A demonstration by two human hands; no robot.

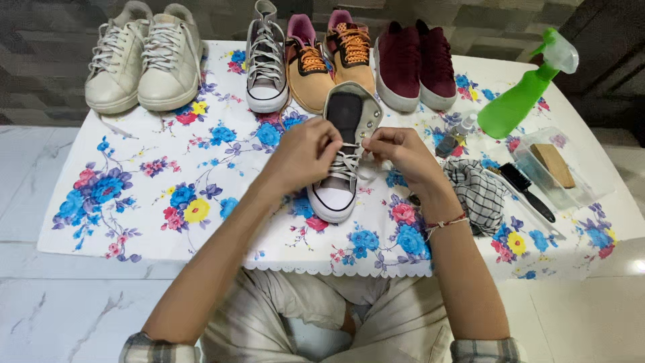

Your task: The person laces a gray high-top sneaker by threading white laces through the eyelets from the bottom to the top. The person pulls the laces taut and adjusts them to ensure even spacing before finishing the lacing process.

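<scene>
A grey canvas sneaker (338, 181) with a white rubber toe lies on the floral cloth (168, 195), toe pointing toward me. My left hand (306, 153) pinches its white lace at the left side of the eyelets. On the shoe's right side, my right hand (403, 153) grips the other lace end. Both hands rest over the middle of the shoe, hiding part of the lacing. The tongue is open and dark inside.
Along the far edge stand white sneakers (144, 57), a matching grey sneaker (267, 60), tan shoes with orange laces (329, 57) and maroon shoes (416, 64). At right are a green spray bottle (521, 91), small bottle (457, 134), checked rag (478, 191), black brush (527, 188) and clear box (557, 168).
</scene>
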